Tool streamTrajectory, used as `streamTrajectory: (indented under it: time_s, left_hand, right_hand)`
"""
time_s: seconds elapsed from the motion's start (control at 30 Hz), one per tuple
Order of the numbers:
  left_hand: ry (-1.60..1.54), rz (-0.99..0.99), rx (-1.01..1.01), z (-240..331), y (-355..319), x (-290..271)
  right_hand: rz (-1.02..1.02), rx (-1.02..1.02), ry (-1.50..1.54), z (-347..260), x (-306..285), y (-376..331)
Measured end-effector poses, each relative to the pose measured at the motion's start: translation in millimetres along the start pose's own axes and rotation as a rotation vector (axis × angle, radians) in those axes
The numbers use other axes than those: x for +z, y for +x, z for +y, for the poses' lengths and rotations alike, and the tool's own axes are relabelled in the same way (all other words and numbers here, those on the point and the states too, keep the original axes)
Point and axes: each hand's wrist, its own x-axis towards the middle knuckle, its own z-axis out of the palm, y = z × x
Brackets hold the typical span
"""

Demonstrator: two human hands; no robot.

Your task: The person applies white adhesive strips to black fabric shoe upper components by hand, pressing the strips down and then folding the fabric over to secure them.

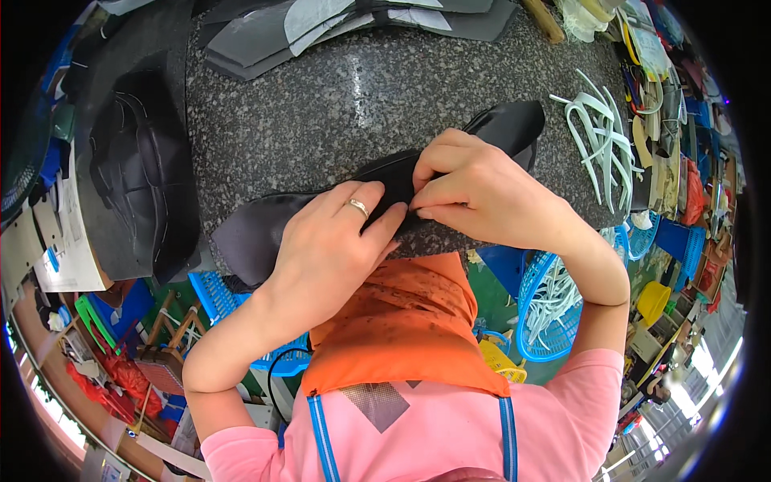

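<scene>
A long black piece of soft sheet material (250, 234), with curved, rounded ends, lies along the near edge of the speckled stone tabletop (321, 120). My left hand (321, 237), with a ring on one finger, grips its middle part, fingers on top and thumb pointing toward the other hand. Just right of it, my right hand (491, 189) pinches the same piece between thumb and curled fingers. Both hands' fingertips are close together at a fold there. Whatever small thing might be between the right fingertips is hidden. The piece's far right end (518, 127) stands up past my right hand.
Pale green strips (601, 145) lie at the table's right. Grey and white cut pieces (321, 32) are stacked at the back. Black stitched pieces (144, 169) lie at left. A blue basket of strips (550, 313) is below the table's right edge; another blue basket (213, 297) is at left.
</scene>
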Motion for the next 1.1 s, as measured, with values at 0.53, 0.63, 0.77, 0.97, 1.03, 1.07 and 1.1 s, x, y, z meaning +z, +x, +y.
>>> streamTrajectory:
  time_s: [0.53,0.63,0.77,0.97,1.03,1.07,1.1]
  left_hand:
    - [0.192,-0.005,0.114,3.6,3.3,0.9]
    - [0.127,-0.053,0.046,3.2,4.5,-1.5]
    - [0.273,0.132,0.097,11.8,3.4,-19.4]
    - [-1.62,0.388,-0.542,32.5,-10.8,-15.5]
    - [-1.698,0.441,-0.451,28.1,-11.3,-20.4]
    - [-1.787,0.49,-0.375,26.7,-14.1,-23.6]
    - [-1.581,0.585,-0.404,25.8,-12.4,-31.9]
  right_hand:
    - [0.088,-0.11,-0.032,4.6,7.6,-14.5]
    - [0.107,-0.104,-0.163,-7.8,14.7,-15.3]
    - [0.377,-0.036,-0.201,-18.3,17.0,-16.0]
    - [0.315,0.379,1.376,-53.5,15.1,-4.4]
    - [0.277,0.285,1.628,-58.8,23.5,-0.6]
    - [0.233,0.226,1.619,-54.1,29.3,-2.2]
    - [0.207,0.176,1.603,-45.4,34.0,-7.3]
